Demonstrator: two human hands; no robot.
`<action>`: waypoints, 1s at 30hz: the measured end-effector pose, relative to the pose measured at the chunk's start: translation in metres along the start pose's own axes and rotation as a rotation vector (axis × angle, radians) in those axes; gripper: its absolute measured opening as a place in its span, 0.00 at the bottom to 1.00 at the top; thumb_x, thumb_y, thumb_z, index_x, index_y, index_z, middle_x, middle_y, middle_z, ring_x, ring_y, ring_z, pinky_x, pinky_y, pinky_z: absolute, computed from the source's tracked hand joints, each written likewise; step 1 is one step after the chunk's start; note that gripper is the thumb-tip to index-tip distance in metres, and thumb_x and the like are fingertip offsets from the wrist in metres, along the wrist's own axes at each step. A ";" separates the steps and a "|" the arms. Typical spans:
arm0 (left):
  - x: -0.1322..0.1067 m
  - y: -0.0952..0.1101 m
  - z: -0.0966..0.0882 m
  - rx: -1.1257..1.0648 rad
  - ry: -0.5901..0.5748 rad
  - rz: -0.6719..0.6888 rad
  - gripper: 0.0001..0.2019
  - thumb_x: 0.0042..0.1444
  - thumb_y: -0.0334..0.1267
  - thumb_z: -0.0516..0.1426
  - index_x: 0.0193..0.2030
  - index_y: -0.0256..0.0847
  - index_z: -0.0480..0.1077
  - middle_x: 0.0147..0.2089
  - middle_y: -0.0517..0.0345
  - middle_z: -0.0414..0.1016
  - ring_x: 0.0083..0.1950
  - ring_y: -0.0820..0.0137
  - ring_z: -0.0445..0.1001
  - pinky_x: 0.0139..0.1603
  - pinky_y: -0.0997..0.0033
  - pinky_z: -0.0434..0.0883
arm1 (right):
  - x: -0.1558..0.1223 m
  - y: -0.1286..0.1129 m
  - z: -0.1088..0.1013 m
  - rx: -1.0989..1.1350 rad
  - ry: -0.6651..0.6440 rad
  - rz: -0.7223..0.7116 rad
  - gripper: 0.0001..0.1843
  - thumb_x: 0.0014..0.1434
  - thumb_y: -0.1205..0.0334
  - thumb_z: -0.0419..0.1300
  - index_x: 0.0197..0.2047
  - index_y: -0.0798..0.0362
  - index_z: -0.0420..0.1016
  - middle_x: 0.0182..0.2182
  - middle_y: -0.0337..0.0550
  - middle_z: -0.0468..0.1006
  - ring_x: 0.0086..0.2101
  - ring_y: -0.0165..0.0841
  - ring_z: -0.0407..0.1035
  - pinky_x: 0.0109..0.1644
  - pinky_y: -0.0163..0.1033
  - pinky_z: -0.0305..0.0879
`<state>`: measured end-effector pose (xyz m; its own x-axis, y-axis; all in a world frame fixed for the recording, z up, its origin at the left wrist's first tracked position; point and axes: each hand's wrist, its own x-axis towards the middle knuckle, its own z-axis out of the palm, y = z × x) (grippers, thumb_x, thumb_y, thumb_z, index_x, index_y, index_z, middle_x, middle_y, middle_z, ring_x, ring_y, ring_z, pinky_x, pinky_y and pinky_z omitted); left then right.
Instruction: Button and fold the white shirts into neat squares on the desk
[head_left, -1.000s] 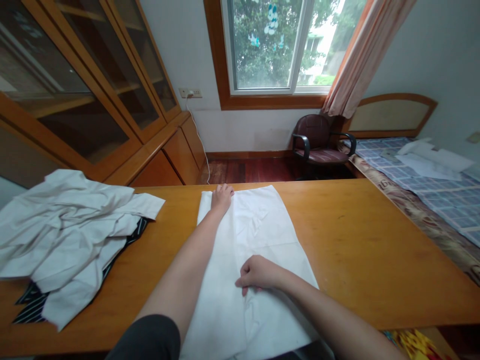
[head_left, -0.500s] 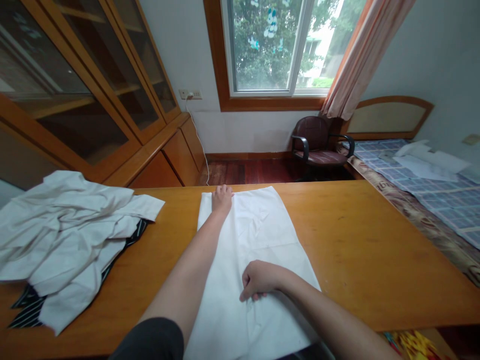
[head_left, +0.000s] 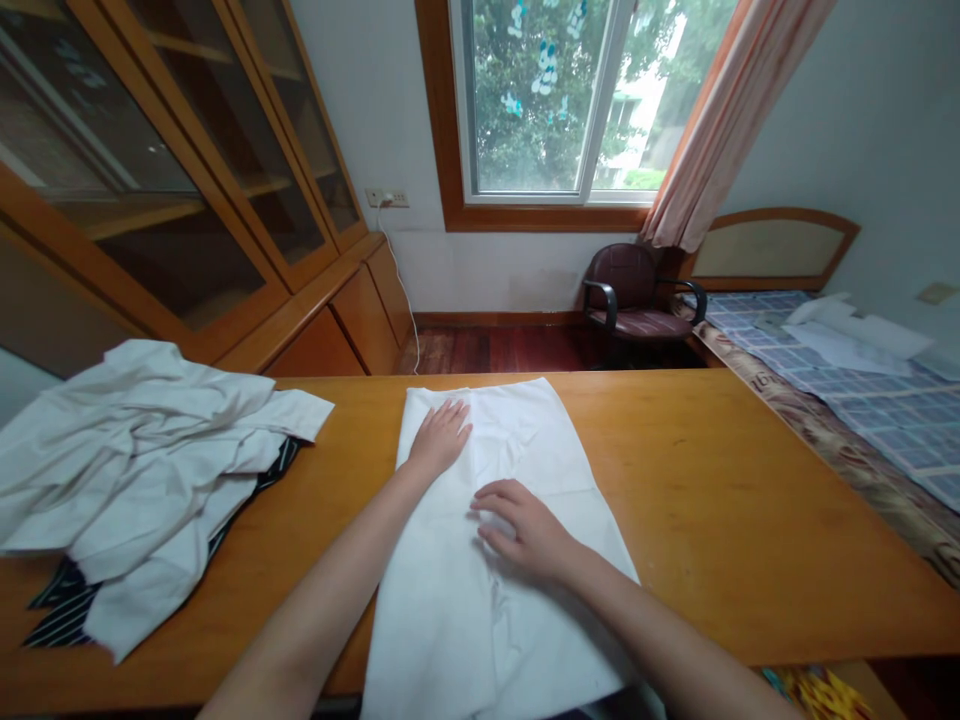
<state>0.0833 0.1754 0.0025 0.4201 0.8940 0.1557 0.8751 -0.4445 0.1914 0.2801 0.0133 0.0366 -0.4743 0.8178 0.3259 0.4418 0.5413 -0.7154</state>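
A long piece of white cloth (head_left: 431, 600) lies lengthwise on the wooden table, with a fold or seam running down its middle and small wrinkles near it. Whether it is a garment I cannot tell. My left hand (head_left: 441, 437) rests flat on its upper left part, fingers stretched out. Closer to me, my right hand (head_left: 521, 525) is over the middle of the cloth, its fingers apart and slightly bent with nothing in them. I cannot tell whether its fingertips touch the cloth.
A crumpled heap of white cloth (head_left: 165, 450) sits on the table (head_left: 720, 500) at left, with black striped fabric (head_left: 64, 615) under it. Beyond the table are a glass-door cabinet (head_left: 307, 270), an armchair (head_left: 634, 290) and a bed (head_left: 862, 420). Something yellow (head_left: 821, 692) shows at lower right.
My left hand has slid slightly toward me from the cloth's far edge and flattened. My right hand has moved away from me, and its closed fingers have opened.
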 end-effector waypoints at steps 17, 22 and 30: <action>0.037 -0.007 0.014 0.055 -0.174 -0.021 0.29 0.71 0.50 0.39 0.76 0.47 0.48 0.79 0.57 0.40 0.79 0.57 0.37 0.75 0.38 0.39 | -0.030 -0.019 0.011 -0.222 -0.501 -0.251 0.50 0.59 0.29 0.57 0.75 0.45 0.49 0.74 0.52 0.46 0.72 0.48 0.38 0.74 0.58 0.32; 0.042 -0.007 0.015 0.037 -0.148 -0.028 0.29 0.71 0.50 0.41 0.76 0.46 0.49 0.78 0.55 0.43 0.79 0.56 0.39 0.74 0.37 0.39 | -0.030 -0.019 0.011 -0.203 -0.501 -0.260 0.53 0.55 0.27 0.59 0.75 0.45 0.51 0.74 0.51 0.46 0.72 0.49 0.38 0.74 0.58 0.33; 0.024 -0.002 0.003 -0.031 0.034 0.026 0.22 0.70 0.38 0.44 0.67 0.41 0.67 0.73 0.52 0.60 0.75 0.60 0.54 0.75 0.47 0.50 | -0.017 0.007 0.004 -0.268 -0.309 -0.136 0.29 0.70 0.44 0.52 0.68 0.49 0.64 0.69 0.47 0.61 0.69 0.40 0.53 0.74 0.53 0.45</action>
<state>0.0920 0.1976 0.0030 0.4340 0.8799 0.1934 0.8558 -0.4697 0.2166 0.2883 0.0024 0.0241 -0.7297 0.6607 0.1763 0.5222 0.7049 -0.4800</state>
